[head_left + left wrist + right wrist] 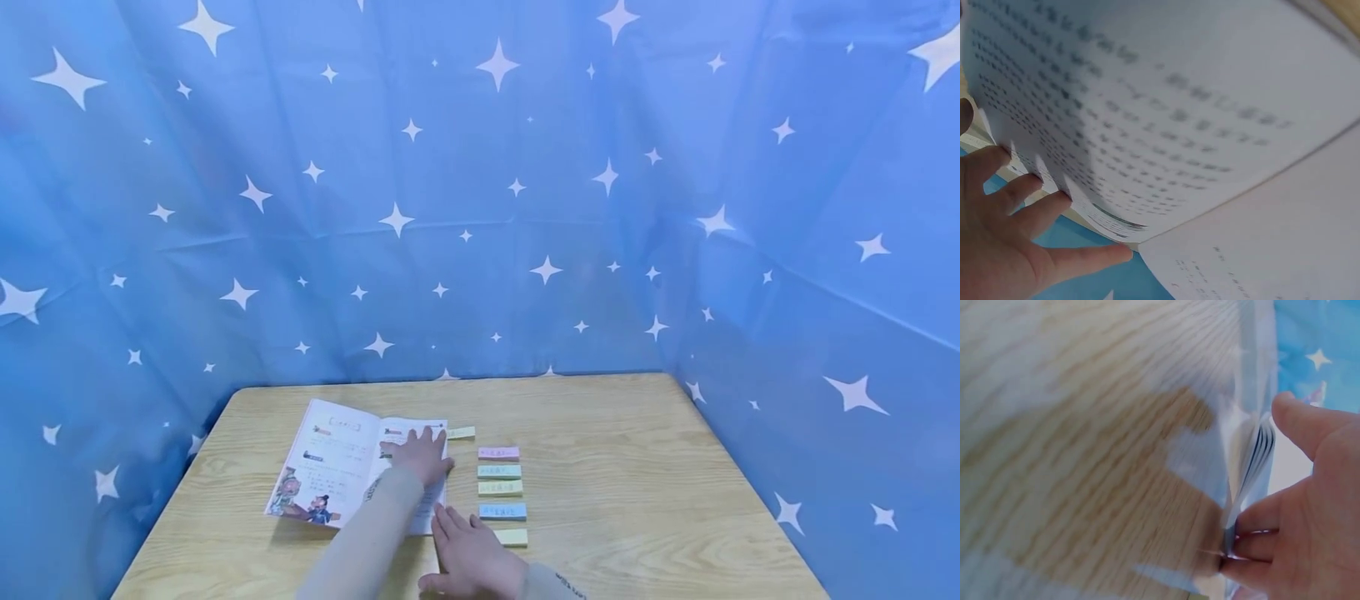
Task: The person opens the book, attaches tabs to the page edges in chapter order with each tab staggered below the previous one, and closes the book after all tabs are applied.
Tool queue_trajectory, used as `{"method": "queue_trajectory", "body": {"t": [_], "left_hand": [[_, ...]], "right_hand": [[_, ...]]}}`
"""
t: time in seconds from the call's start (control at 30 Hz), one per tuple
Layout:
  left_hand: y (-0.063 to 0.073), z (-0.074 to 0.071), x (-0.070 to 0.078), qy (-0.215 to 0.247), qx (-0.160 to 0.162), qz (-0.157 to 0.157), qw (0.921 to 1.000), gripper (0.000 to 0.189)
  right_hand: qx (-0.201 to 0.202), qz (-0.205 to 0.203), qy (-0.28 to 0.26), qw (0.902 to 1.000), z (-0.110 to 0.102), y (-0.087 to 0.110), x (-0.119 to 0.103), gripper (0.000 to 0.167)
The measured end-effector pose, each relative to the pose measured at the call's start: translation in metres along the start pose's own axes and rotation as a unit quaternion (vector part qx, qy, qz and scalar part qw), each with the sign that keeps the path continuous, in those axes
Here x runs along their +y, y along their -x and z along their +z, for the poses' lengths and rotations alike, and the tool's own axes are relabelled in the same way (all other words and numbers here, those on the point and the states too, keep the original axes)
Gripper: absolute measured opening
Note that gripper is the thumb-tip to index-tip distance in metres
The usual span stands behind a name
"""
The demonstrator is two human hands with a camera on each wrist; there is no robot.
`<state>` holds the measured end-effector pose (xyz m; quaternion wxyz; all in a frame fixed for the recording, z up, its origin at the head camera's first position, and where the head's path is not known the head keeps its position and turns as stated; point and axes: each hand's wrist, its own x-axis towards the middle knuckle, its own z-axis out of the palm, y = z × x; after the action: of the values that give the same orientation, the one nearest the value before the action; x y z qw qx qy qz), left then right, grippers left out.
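Observation:
An open book (337,454) with printed text and coloured drawings lies at the left of the table. My left hand (420,458) rests on the right page with its fingers spread; in the left wrist view its fingertips (1054,203) touch the page (1166,125) near its edge. At the book's lower right corner is my right hand (474,554), fingers extended and thumb out to the side. Its fingertips (1250,550) touch the edge of the book's pages (1259,456) in the right wrist view. A pale yellow strip (462,432) shows at the book's upper right edge.
Right of the book a column of sticky-note pads runs down the wooden table (637,483): pink (498,454), green (499,472), yellow (501,488), blue (502,511) and a lower yellow pad (512,537). A blue starry curtain (480,208) surrounds the table's back and sides.

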<state>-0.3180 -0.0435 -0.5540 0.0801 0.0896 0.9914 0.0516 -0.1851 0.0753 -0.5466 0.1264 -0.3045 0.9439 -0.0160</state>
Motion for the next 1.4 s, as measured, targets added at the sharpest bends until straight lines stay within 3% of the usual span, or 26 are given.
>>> {"method": "queue_trajectory", "body": {"t": [0.23,0.43,0.67,0.93,1.2,1.4], "left_hand": [[0.007,-0.005,-0.001,0.012,-0.032,0.001,0.9994,0.056],[0.001,-0.003,-0.002,0.025,-0.014,-0.013,0.9995,0.056],[0.008,-0.004,-0.003,0.033,0.002,-0.030,0.9990,0.057],[0.023,-0.006,-0.007,0.004,-0.011,0.012,0.9999,0.072],[0.046,-0.033,-0.027,0.006,-0.093,0.075,0.9928,0.076],[0.069,-0.038,-0.042,0.040,-0.116,0.080,0.9892,0.098]], "right_hand": [[0.029,-0.009,0.025,0.9992,0.008,0.002,0.001,0.090],[0.040,-0.004,0.034,0.9986,0.011,0.001,-0.002,0.090],[0.029,-0.002,0.011,0.9995,0.006,0.002,-0.008,0.090],[0.005,0.019,0.002,0.9998,0.001,0.003,-0.003,0.090],[0.013,-0.002,0.010,0.9999,-0.008,-0.003,0.005,0.086],[0.022,-0.010,0.003,0.9997,-0.008,0.008,0.015,0.083]]}}
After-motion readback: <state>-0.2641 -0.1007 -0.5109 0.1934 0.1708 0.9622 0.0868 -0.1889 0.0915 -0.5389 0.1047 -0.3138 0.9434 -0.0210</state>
